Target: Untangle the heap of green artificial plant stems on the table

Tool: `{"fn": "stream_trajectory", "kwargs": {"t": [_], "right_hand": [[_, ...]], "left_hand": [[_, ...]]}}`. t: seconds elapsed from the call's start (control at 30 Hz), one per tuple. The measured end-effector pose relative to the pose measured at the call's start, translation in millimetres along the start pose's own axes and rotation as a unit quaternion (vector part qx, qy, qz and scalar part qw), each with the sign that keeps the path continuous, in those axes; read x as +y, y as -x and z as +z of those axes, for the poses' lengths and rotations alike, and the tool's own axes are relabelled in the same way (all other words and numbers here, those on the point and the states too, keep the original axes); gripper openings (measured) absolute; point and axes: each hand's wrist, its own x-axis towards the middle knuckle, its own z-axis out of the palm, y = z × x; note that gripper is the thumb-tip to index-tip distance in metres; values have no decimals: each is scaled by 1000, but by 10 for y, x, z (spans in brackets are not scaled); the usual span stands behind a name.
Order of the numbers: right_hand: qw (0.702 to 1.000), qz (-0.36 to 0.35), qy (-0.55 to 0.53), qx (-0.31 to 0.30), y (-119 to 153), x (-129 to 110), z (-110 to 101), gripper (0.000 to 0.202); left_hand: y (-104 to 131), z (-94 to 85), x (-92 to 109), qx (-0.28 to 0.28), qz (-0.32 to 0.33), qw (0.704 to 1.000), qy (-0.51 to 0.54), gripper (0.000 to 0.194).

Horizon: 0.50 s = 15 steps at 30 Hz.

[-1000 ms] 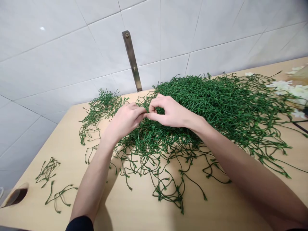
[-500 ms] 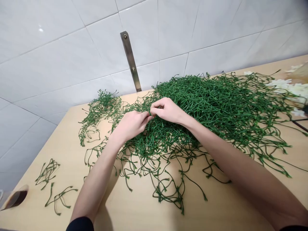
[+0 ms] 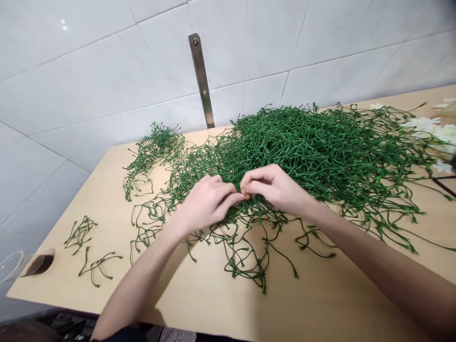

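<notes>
A big tangled heap of thin green artificial stems point(image 3: 313, 147), with small split tips, covers the middle and right of the wooden table. At its front edge my left hand point(image 3: 212, 197) and my right hand point(image 3: 274, 187) meet, fingertips touching or nearly so. Both are closed in a pinch, with thumb against forefinger. A green stem point(image 3: 258, 209) shows just below the right fingertips and seems to be held between the two hands. My fingers hide most of what is pinched. Looser stems point(image 3: 245, 266) lie in front of the hands.
Small separate bunches of stems point(image 3: 81, 233) lie at the left of the table point(image 3: 199, 304). A clear plastic cup point(image 3: 35, 263) with dark liquid is at the left edge. White artificial flowers point(image 3: 432, 130) lie at the far right. A metal bracket point(image 3: 202, 80) is fixed to the tiled wall.
My hands have come closer to me and a little to the right, still pinched together. The view has shifted, so the table's front edge and more of the cup now show.
</notes>
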Motion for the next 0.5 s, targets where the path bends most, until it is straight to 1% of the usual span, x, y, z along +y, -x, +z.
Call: {"fn": "stream_trajectory", "kwargs": {"t": [0.1,0.17,0.23,0.3,0.37,0.43,0.5], "right_hand": [[988,108,-107,-18,199,137,107,17],[975,140,-170,-13,258,249,159,18],[959,166,-230,-17,266,360,202,18],[943,174,-284,-25,245,456,239,16],[936,162,-310,-44,222,526,267,15],[938,139,-309,-72,215,568,282,14],[946,120,-286,-93,226,587,287,13]], "left_hand": [[135,232,91,13,-3,1000,13,36],[184,367,107,29,-7,999,15,36],[212,465,93,33,-14,999,18,36],[238,529,64,37,-22,999,28,35],[277,569,33,43,-24,998,42,34],[323,601,9,54,-20,997,56,32],[361,631,-10,73,-21,995,63,32]]}}
